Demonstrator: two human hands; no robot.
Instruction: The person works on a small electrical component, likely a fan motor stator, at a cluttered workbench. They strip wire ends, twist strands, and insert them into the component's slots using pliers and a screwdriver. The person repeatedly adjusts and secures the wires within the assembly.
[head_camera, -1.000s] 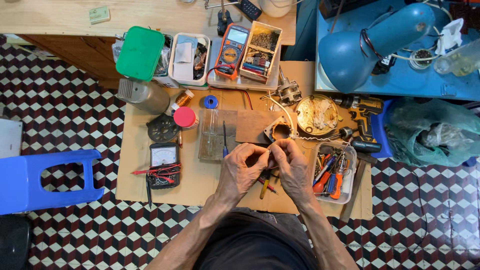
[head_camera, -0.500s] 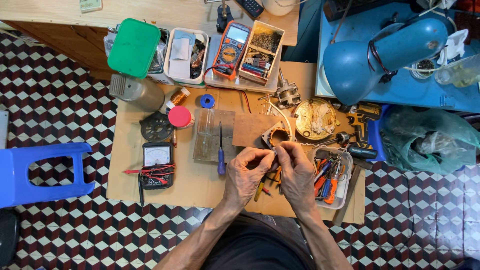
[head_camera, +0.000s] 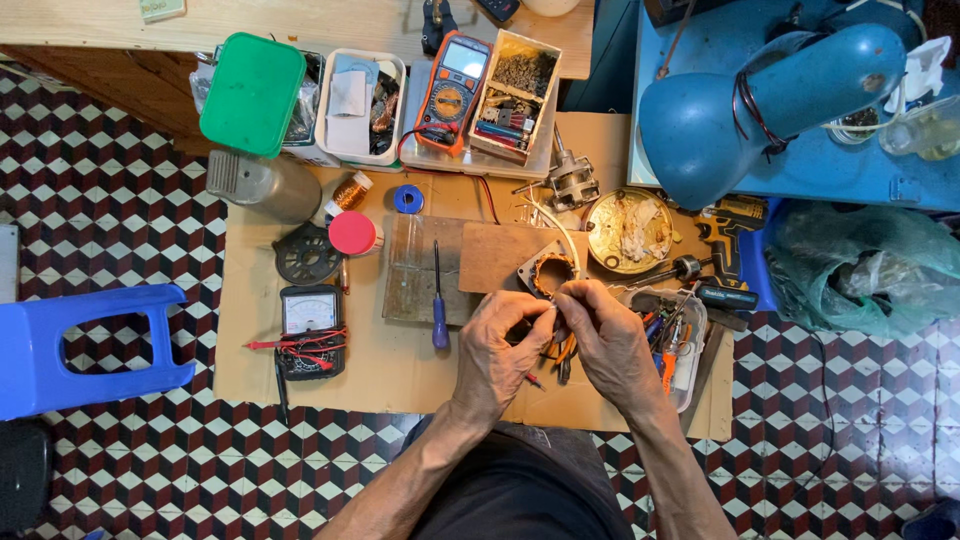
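Person seated on tiled floor, working over a cardboard sheet (head_camera: 380, 370) spread as a worktop.

Left hand (head_camera: 500, 345) and right hand (head_camera: 605, 345) meet just below a small motor stator (head_camera: 552, 275) with copper windings. Fingers of both hands pinched narrow on something thin between them, likely a wire lead off the stator; the piece itself is too small to make out. Orange-handled pliers (head_camera: 560, 350) lie under the hands, partly hidden.

Progress, as a judgement: motor is apart. Stator bare, round metal housing (head_camera: 628, 230) open to its right, rotor shaft (head_camera: 672, 270) loose beside that. Leads under attention; nothing reassembled yet.

Around: blue-handled screwdriver (head_camera: 438, 305) on a glass pane just left of the hands. Analogue meter (head_camera: 310, 330) with red probes further left. Orange digital multimeter (head_camera: 455, 90) at top. Clear tray of hand tools (head_camera: 680, 350) touching right wrist side. Blue desk lamp (head_camera: 760, 100) overhead right.
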